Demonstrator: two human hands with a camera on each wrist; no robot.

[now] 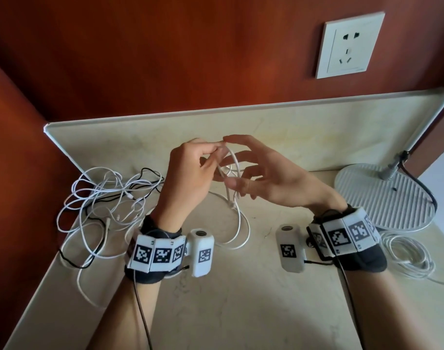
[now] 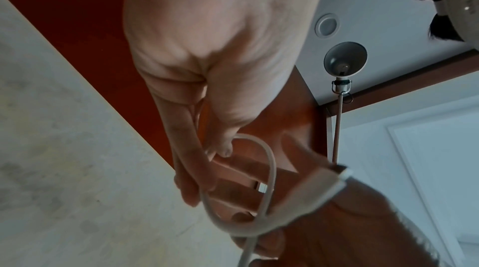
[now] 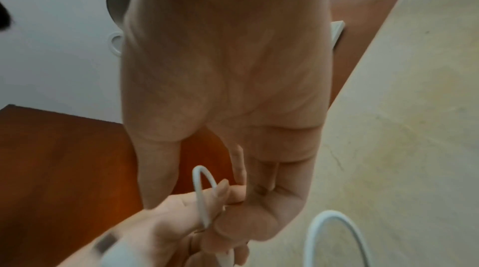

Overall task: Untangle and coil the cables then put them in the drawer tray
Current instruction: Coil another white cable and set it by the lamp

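Note:
My left hand (image 1: 190, 173) is raised over the counter and pinches a loop of a white cable (image 1: 232, 157) between thumb and fingertips. The right hand (image 1: 266, 178) faces it with fingers spread and straight, and the loop lies across them. The rest of this cable hangs down to the countertop (image 1: 241, 299) and curls there. The left wrist view shows the cable (image 2: 270, 169) crossing the right hand's fingers (image 2: 233, 169). In the right wrist view the left hand (image 3: 168, 220) pinches the cable (image 3: 201, 185) beside the right palm (image 3: 220, 66). No drawer tray is in view.
A tangle of white and black cables (image 1: 107, 198) lies at the counter's left. A coiled white cable (image 1: 408, 253) rests at the right edge, next to a round lamp base (image 1: 385, 198). A wall socket (image 1: 349, 45) sits on the red-brown wall.

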